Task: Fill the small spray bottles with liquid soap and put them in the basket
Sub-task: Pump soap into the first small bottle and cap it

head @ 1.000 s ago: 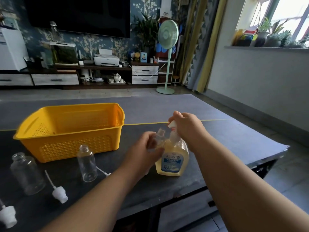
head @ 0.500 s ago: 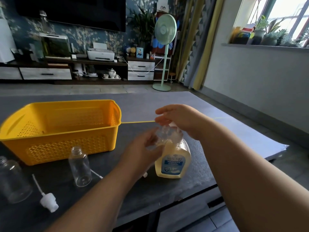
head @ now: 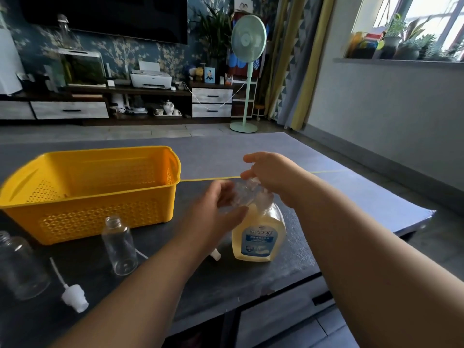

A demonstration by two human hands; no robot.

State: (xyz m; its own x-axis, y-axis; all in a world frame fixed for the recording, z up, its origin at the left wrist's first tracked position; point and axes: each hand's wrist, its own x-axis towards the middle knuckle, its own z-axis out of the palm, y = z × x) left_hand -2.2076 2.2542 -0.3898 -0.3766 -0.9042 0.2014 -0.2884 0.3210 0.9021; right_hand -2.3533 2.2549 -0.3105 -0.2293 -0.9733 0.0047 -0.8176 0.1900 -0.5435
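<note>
My left hand (head: 216,212) grips a small clear spray bottle (head: 242,194), tilted toward the pump of the yellow liquid soap bottle (head: 258,234). My right hand (head: 271,177) rests on top of the pump head, which it hides; the fingers look relaxed. Left of the soap stands a second clear bottle (head: 120,244) without a cap. A third clear bottle (head: 20,267) stands at the far left. A white spray cap with a tube (head: 74,296) lies in front of them. Another white cap (head: 216,254) peeks out under my left wrist. The yellow basket (head: 95,214) is behind the bottles.
All of this sits on a dark table (head: 288,267) with a grey mat (head: 351,192) at the back right. The table's front edge runs close below the soap bottle. A TV stand, a printer and a standing fan are across the room.
My right hand has risen slightly on the pump. The small bottle in my left hand has tilted more toward the nozzle. The camera shifted a little to the right.
</note>
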